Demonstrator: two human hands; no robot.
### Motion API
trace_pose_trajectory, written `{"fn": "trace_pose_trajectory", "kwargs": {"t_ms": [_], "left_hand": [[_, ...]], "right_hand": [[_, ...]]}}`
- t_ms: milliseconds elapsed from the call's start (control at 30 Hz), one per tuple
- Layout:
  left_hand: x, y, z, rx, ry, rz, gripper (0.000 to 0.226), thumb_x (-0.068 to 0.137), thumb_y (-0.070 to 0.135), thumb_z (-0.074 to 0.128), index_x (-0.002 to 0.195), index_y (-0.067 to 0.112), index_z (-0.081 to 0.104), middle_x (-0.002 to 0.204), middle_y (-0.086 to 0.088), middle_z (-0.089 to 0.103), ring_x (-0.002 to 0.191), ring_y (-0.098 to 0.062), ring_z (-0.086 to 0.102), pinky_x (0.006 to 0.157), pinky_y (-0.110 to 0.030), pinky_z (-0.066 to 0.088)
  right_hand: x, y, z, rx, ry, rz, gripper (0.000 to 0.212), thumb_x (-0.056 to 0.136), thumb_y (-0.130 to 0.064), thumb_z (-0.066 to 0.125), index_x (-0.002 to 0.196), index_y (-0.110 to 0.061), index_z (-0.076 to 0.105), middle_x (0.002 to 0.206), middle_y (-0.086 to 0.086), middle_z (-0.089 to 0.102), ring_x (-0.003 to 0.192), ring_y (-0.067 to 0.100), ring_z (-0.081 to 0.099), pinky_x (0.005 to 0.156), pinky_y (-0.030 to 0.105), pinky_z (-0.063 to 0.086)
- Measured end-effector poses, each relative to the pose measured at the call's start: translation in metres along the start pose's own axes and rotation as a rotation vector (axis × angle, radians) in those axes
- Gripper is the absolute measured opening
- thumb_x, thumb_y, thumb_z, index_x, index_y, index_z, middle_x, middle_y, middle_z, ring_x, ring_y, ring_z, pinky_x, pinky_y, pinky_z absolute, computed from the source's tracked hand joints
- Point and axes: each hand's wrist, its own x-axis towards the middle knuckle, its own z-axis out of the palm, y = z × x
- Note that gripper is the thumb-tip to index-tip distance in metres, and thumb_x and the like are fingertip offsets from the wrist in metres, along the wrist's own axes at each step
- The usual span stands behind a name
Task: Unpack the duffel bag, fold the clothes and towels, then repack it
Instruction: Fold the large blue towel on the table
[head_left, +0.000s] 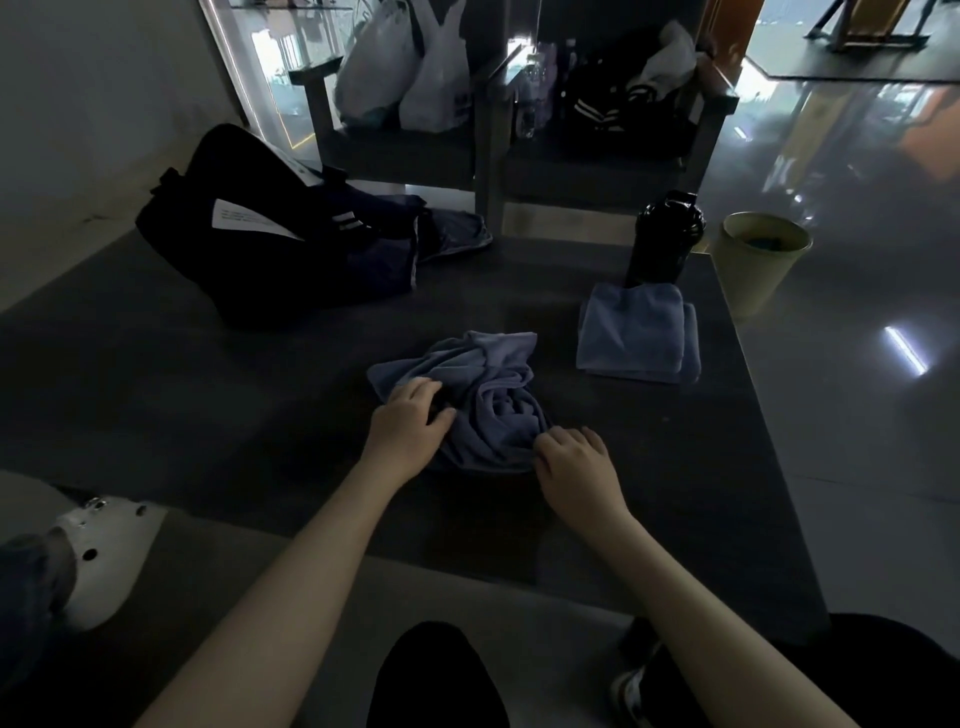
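A crumpled blue-grey towel (485, 395) lies bunched on the dark table (208, 395) in front of me. My left hand (410, 418) grips its left side, thumb and fingers curled into the cloth. My right hand (574, 462) pinches the towel's near right edge. A folded towel (636, 332) of the same colour sits to the right, further back. The black duffel bag (249, 228) stands at the far left of the table, with dark clothes (441, 234) spilling out of its open end.
A black bottle (665, 236) stands behind the folded towel. A pale green bin (756, 260) is on the floor past the table's right edge. Chairs holding white plastic bags (405, 73) and dark clothing stand behind. A white shoe (111, 551) is at the lower left.
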Motion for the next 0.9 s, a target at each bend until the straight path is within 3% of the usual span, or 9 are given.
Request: {"fn": "trace_pose_trajectory", "kwargs": {"t_ms": [133, 267, 433, 533, 600, 667, 733, 833, 900], "left_hand": [[-0.005, -0.008, 0.000, 0.072, 0.016, -0.084, 0.046, 0.096, 0.036, 0.048, 0.138, 0.020, 0.043, 0.143, -0.001, 0.040, 0.133, -0.023, 0.033, 0.104, -0.040, 0.035], [-0.009, -0.005, 0.003, -0.015, -0.112, -0.085, 0.040, 0.097, 0.035, 0.046, 0.134, 0.020, 0.047, 0.138, -0.002, 0.047, 0.125, -0.023, 0.042, 0.097, -0.039, 0.040], [-0.008, 0.003, 0.010, -0.183, 0.038, -0.236, 0.048, 0.097, 0.035, 0.048, 0.139, 0.016, 0.038, 0.139, -0.007, 0.042, 0.119, -0.022, 0.049, 0.090, -0.035, 0.046], [-0.001, 0.007, 0.008, -0.126, -0.018, -0.400, 0.068, 0.095, 0.042, 0.050, 0.149, 0.013, 0.020, 0.149, -0.009, 0.030, 0.129, -0.027, 0.040, 0.095, -0.038, 0.042], [0.006, 0.006, 0.005, -0.131, -0.071, -0.449, 0.072, 0.094, 0.044, 0.051, 0.150, 0.011, 0.018, 0.151, -0.010, 0.030, 0.132, -0.029, 0.038, 0.098, -0.040, 0.041], [0.015, 0.005, 0.003, -0.213, -0.106, -0.457, 0.064, 0.092, 0.039, 0.056, 0.144, 0.010, 0.032, 0.142, -0.010, 0.041, 0.123, -0.028, 0.047, 0.091, -0.038, 0.044], [0.020, 0.005, 0.000, -0.310, -0.139, -0.461, 0.046, 0.089, 0.029, 0.060, 0.129, 0.009, 0.049, 0.126, -0.011, 0.057, 0.105, -0.026, 0.057, 0.079, -0.034, 0.047], [0.018, 0.006, -0.004, -0.300, -0.191, -0.441, 0.035, 0.090, 0.022, 0.060, 0.122, 0.008, 0.056, 0.119, -0.010, 0.061, 0.100, -0.025, 0.058, 0.073, -0.030, 0.043], [0.016, 0.005, -0.007, -0.304, -0.121, -0.417, 0.030, 0.091, 0.019, 0.059, 0.120, 0.012, 0.058, 0.117, -0.007, 0.062, 0.098, -0.021, 0.059, 0.071, -0.028, 0.043]], "right_hand": [[-0.009, 0.009, -0.015, -0.077, -0.035, 0.042, 0.018, 0.092, -0.028, 0.047, 0.092, -0.018, 0.063, 0.096, -0.003, 0.064, 0.094, 0.014, 0.059, 0.112, 0.038, 0.023], [-0.010, 0.009, -0.027, -0.116, -0.042, 0.196, 0.044, 0.095, -0.043, 0.036, 0.072, -0.020, 0.065, 0.073, -0.004, 0.066, 0.073, 0.013, 0.059, 0.108, 0.040, 0.025], [0.014, -0.005, -0.032, 0.049, 0.079, 0.378, 0.049, 0.092, -0.060, 0.035, 0.097, -0.017, 0.059, 0.095, 0.001, 0.064, 0.085, 0.021, 0.060, 0.085, 0.039, 0.036], [0.030, -0.011, -0.029, 0.187, -0.057, 0.472, 0.058, 0.088, -0.064, 0.041, 0.117, -0.015, 0.053, 0.113, 0.005, 0.059, 0.100, 0.026, 0.058, 0.090, 0.042, 0.042], [0.034, -0.013, -0.025, 0.236, -0.187, 0.493, 0.052, 0.087, -0.056, 0.046, 0.122, -0.018, 0.051, 0.117, 0.005, 0.057, 0.104, 0.028, 0.056, 0.093, 0.045, 0.043], [0.033, -0.016, -0.023, 0.259, -0.205, 0.460, 0.030, 0.085, -0.043, 0.051, 0.104, -0.021, 0.056, 0.109, 0.005, 0.059, 0.100, 0.028, 0.057, 0.090, 0.045, 0.045], [0.030, -0.017, -0.026, 0.289, -0.198, 0.406, 0.011, 0.081, -0.030, 0.054, 0.075, -0.021, 0.054, 0.088, 0.002, 0.061, 0.088, 0.027, 0.058, 0.079, 0.039, 0.047], [0.022, -0.013, -0.036, 0.314, -0.278, 0.382, 0.020, 0.079, -0.022, 0.058, 0.061, -0.015, 0.054, 0.066, 0.001, 0.057, 0.071, 0.022, 0.056, 0.068, 0.035, 0.045], [0.019, -0.004, -0.046, 0.330, -0.339, 0.450, 0.025, 0.078, -0.022, 0.060, 0.057, -0.015, 0.049, 0.059, 0.000, 0.053, 0.061, 0.019, 0.052, 0.064, 0.030, 0.040]]}}
